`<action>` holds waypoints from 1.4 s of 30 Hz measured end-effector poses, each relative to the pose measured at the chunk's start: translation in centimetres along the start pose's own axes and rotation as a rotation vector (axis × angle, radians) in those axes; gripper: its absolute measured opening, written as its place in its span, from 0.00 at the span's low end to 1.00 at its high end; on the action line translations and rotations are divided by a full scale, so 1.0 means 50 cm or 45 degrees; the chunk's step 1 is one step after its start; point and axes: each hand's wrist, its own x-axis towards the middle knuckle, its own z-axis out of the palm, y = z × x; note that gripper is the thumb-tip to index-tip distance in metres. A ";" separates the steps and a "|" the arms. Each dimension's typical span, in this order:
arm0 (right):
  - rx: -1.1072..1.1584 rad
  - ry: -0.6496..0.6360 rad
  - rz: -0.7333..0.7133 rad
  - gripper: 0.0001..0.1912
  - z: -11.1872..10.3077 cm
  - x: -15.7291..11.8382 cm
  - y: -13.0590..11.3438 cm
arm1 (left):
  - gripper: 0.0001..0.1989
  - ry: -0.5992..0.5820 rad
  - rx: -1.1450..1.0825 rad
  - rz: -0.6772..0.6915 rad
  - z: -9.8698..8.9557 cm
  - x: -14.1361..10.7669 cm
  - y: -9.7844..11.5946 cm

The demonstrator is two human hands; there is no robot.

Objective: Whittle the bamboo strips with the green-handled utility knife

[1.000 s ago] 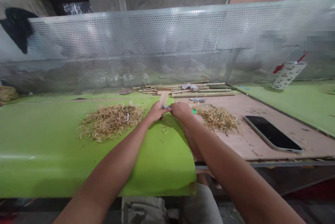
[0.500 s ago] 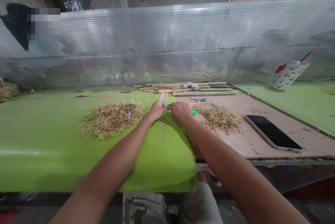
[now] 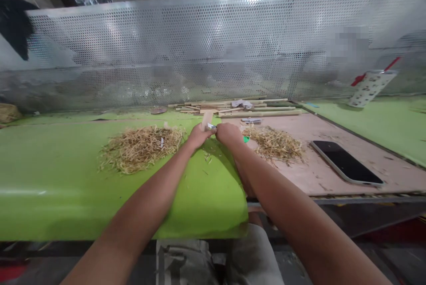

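My left hand [image 3: 198,136] pinches a flat, pale wooden piece [image 3: 207,119], which stands up above the fingers. Close beside it, my right hand [image 3: 229,136] is wrapped round a cutter with a small metal blade [image 3: 211,126]; a green end [image 3: 246,139] shows behind the fist. The blade lies against or very near the lower part of the wooden piece; exact contact is too small to tell. Below the hands, a few thin shavings [image 3: 207,158] lie on the green table cover [image 3: 199,205].
Heaps of shavings lie left [image 3: 141,149] and right [image 3: 278,144]. Bamboo sticks [image 3: 262,114] lie behind my hands, before a perforated metal screen [image 3: 199,49]. At right are a phone [image 3: 346,162] and a tilted-looking tumbler [image 3: 371,89] with a red straw.
The whole view has shifted slightly, with the table and hands appearing a little higher. Both hands keep their holds, and the blade shows a bit more clearly beside the wooden piece.
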 end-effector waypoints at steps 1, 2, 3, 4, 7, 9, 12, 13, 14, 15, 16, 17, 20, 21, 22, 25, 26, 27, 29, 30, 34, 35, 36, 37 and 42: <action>-0.012 -0.010 -0.035 0.19 0.000 0.001 0.004 | 0.18 -0.042 -0.010 0.020 -0.004 0.002 0.000; -0.024 -0.019 -0.067 0.19 0.001 0.002 0.008 | 0.18 -0.091 -0.027 0.035 -0.007 0.004 0.000; -0.034 -0.026 -0.096 0.19 0.001 0.002 0.011 | 0.19 -0.144 -0.047 0.040 -0.010 0.006 0.001; -0.044 -0.034 -0.121 0.19 0.002 0.002 0.013 | 0.19 -0.191 -0.067 0.036 -0.013 0.007 0.001; -0.080 -0.047 -0.159 0.18 0.001 0.001 0.013 | 0.19 -0.249 -0.131 -0.005 -0.017 0.007 0.006; -0.098 -0.028 -0.164 0.18 -0.001 -0.001 0.010 | 0.21 -0.225 -0.171 -0.025 -0.017 0.005 0.009; -0.112 0.010 -0.142 0.18 -0.003 -0.004 0.007 | 0.23 -0.209 -0.214 -0.038 -0.017 0.005 0.009; -0.117 0.007 -0.132 0.18 -0.003 -0.005 0.007 | 0.22 -0.214 -0.215 -0.043 -0.017 0.005 0.008; -0.120 -0.002 -0.125 0.17 -0.003 -0.005 0.007 | 0.22 -0.225 -0.211 -0.049 -0.017 0.006 0.006; -0.120 -0.011 -0.124 0.18 -0.003 -0.004 0.007 | 0.21 -0.236 -0.203 -0.052 -0.017 0.007 0.004; -0.119 -0.022 -0.129 0.18 -0.003 -0.004 0.007 | 0.20 -0.245 -0.194 -0.051 -0.017 0.007 0.003; -0.117 -0.032 -0.136 0.18 -0.002 -0.003 0.008 | 0.20 -0.257 -0.186 -0.046 -0.017 0.007 0.003; -0.109 -0.057 -0.153 0.17 -0.001 0.000 0.009 | 0.19 -0.270 -0.173 -0.005 -0.015 0.004 0.005; -0.107 -0.061 -0.157 0.17 -0.001 0.001 0.010 | 0.19 -0.267 -0.166 0.010 -0.015 0.003 0.006; -0.104 -0.064 -0.158 0.17 -0.002 0.000 0.010 | 0.19 -0.259 -0.158 0.022 -0.014 0.001 0.007; -0.091 -0.069 -0.128 0.17 -0.006 -0.002 0.007 | 0.20 -0.197 -0.129 0.050 -0.013 -0.002 0.008; -0.085 -0.063 -0.110 0.18 -0.008 -0.004 0.006 | 0.20 -0.183 -0.120 0.058 -0.013 -0.002 0.007; -0.077 -0.053 -0.093 0.18 -0.009 -0.005 0.004 | 0.20 -0.181 -0.115 0.065 -0.013 -0.002 0.005; -0.059 -0.010 -0.073 0.18 -0.009 -0.008 0.000 | 0.19 -0.189 -0.109 0.063 -0.013 -0.001 0.001; -0.052 0.010 -0.068 0.18 -0.008 -0.009 -0.001 | 0.19 -0.190 -0.106 0.053 -0.012 0.000 -0.001; -0.048 0.025 -0.015 0.18 -0.002 -0.011 -0.006 | 0.17 -0.144 -0.086 0.009 -0.007 0.001 -0.004; -0.044 0.020 0.008 0.18 0.000 -0.012 -0.008 | 0.16 -0.124 -0.069 0.008 -0.005 0.001 -0.002; -0.039 0.021 0.029 0.18 0.001 -0.012 -0.009 | 0.16 -0.104 -0.047 0.009 -0.004 0.000 0.000; -0.031 0.027 0.047 0.18 0.001 -0.013 -0.011 | 0.16 -0.085 -0.025 0.012 -0.002 -0.001 0.002; 0.027 0.084 0.112 0.18 -0.001 -0.015 -0.018 | 0.15 -0.015 0.052 0.003 0.006 -0.006 0.011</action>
